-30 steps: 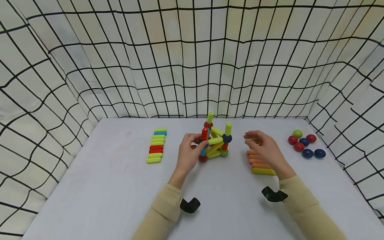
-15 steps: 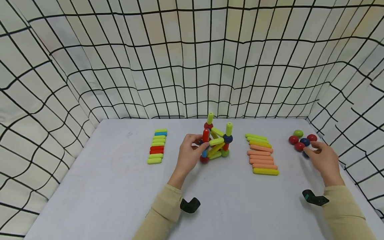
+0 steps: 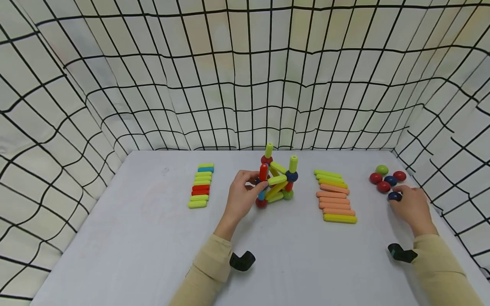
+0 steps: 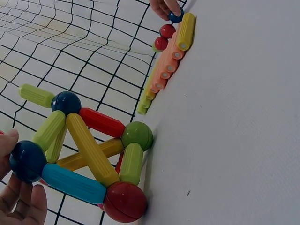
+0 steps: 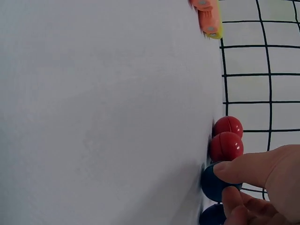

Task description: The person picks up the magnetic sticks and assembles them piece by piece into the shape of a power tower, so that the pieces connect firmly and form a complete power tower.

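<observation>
Row of short rods (image 3: 200, 187) at far left, probably sorted by length for easy choosing. Next, left hand (image 3: 242, 191), with thumb and fingers pinching dark blue corner ball (image 4: 28, 161) of ball-and-rod frame (image 3: 277, 180), upright at middle of table (image 3: 153, 238), likely for steadying. Then row of longer rods (image 3: 331, 195), then loose ball cluster (image 3: 383, 187); right hand (image 3: 413, 208) with thumb and fingers around dark blue loose ball (image 5: 211, 186). Clear only from left wrist: corner grip, partly covered in head view. Only from right wrist: second dark blue ball (image 5: 212, 215) just beside, seemingly behind the hand in head view.
</observation>
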Demonstrator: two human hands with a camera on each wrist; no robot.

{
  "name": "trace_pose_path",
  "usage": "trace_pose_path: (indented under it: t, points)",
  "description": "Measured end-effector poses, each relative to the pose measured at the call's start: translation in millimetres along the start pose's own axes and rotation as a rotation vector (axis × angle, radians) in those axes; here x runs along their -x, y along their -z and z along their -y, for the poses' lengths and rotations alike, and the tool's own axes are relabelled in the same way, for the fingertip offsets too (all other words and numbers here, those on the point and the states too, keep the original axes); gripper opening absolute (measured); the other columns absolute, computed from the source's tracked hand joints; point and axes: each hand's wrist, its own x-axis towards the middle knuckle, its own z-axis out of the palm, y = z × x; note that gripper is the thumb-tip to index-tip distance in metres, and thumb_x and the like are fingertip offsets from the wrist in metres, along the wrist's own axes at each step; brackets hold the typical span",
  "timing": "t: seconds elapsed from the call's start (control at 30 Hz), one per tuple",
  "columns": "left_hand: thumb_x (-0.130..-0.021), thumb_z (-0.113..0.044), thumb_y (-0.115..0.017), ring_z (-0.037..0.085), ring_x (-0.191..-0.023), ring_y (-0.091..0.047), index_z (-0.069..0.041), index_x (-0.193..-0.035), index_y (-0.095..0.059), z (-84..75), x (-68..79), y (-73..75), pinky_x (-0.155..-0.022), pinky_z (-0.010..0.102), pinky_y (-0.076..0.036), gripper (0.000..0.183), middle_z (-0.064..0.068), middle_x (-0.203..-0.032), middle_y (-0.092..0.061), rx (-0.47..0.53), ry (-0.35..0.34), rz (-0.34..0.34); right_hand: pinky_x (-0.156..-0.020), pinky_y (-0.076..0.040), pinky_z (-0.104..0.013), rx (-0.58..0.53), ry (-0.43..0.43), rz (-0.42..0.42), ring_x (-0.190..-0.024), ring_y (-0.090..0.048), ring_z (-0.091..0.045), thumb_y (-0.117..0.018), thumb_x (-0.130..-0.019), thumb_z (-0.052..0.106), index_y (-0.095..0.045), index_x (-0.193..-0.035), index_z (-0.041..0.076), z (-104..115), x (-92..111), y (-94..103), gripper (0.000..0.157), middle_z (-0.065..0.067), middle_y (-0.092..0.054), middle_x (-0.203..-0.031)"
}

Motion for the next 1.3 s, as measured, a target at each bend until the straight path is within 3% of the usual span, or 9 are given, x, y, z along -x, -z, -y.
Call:
trace_pose_path:
  t: [0.07, 0.2, 0.33, 0.57, 0.73, 0.93, 1.3]
  points:
    - [-0.090, -0.021, -0.073, 0.018, -0.099, -0.055, -0.006, -0.118, -0.066, -0.2, -0.4, 0.6, -0.084, 0.032, -0.052, 0.033, 0.005, -0.107, -0.055, -0.004, 0.001, 0.012, -0.089, -0.038, -0.069, 0.023, 0.020, -0.017, -0.107, -0.039, -0.059, -0.062, -0.086, 0.002, -0.048, -0.119, -0.020, 5, 1, -0.3, 0.041, -0.045, -0.042, -0.113]
    - [-0.089, -0.022, -0.073, 0.017, -0.099, -0.054, -0.006, -0.119, -0.066, -0.4, -1.0, 1.1, -0.084, 0.031, -0.052, 0.034, 0.003, -0.108, -0.053, -0.009, 0.011, 0.036, -0.085, -0.042, -0.067, 0.035, 0.082, -0.132, -0.101, -0.046, -0.056, -0.064, -0.088, 0.004, -0.049, -0.116, -0.020, 31, 5, -0.4, 0.040, -0.041, -0.047, -0.108]
    - [-0.090, -0.023, -0.072, 0.017, -0.100, -0.054, -0.006, -0.119, -0.066, -2.3, -0.2, -0.4, -0.085, 0.031, -0.052, 0.033, 0.003, -0.109, -0.053, -0.013, 0.016, 0.065, -0.079, -0.047, -0.060, -0.088, 0.180, -0.199, -0.097, -0.051, -0.048, -0.065, -0.092, 0.012, -0.051, -0.122, -0.013, 75, 11, 7.9, 0.041, -0.033, -0.052, -0.109]
    - [-0.089, -0.021, -0.074, 0.017, -0.098, -0.056, -0.006, -0.116, -0.068, -3.3, 2.2, -1.1, -0.085, 0.030, -0.053, 0.031, 0.006, -0.109, -0.055, -0.007, 0.003, 0.144, -0.099, -0.045, -0.051, -0.506, 0.276, 0.052, -0.125, -0.051, -0.038, -0.059, -0.097, 0.038, -0.047, -0.141, 0.008, 160, 20, 28.7, 0.055, -0.018, -0.050, -0.138]
    - [-0.089, -0.018, -0.073, 0.017, -0.096, -0.058, -0.005, -0.114, -0.069, -5.3, 4.0, -0.5, -0.085, 0.030, -0.054, 0.029, 0.003, -0.108, -0.056, -0.006, -0.028, 0.212, -0.099, -0.048, -0.036, -0.651, 0.328, 0.128, -0.125, -0.054, -0.027, -0.061, -0.096, 0.037, -0.049, -0.141, 0.014, 201, 18, 30.2, 0.052, -0.009, -0.052, -0.138]
    - [-0.089, -0.017, -0.073, 0.019, -0.098, -0.058, -0.005, -0.117, -0.068, -7.4, 5.7, -1.4, -0.086, 0.031, -0.054, 0.030, 0.003, -0.109, -0.058, -0.029, -0.056, 0.274, -0.102, -0.045, -0.046, -0.686, 0.371, 0.160, -0.122, -0.055, -0.027, -0.062, -0.097, 0.032, -0.050, -0.142, 0.015, 221, 8, 22.4, 0.050, -0.009, -0.054, -0.134]
    - [-0.090, -0.019, -0.072, 0.014, -0.097, -0.059, -0.007, -0.118, -0.067, -8.4, 6.2, -3.2, -0.085, 0.027, -0.053, 0.031, 0.001, -0.108, -0.060, -0.067, -0.105, 0.316, -0.104, -0.043, -0.047, -0.689, 0.418, 0.172, -0.123, -0.054, -0.027, -0.061, -0.098, 0.031, -0.048, -0.144, 0.015, 222, -1, 17.2, 0.051, -0.010, -0.053, -0.136]
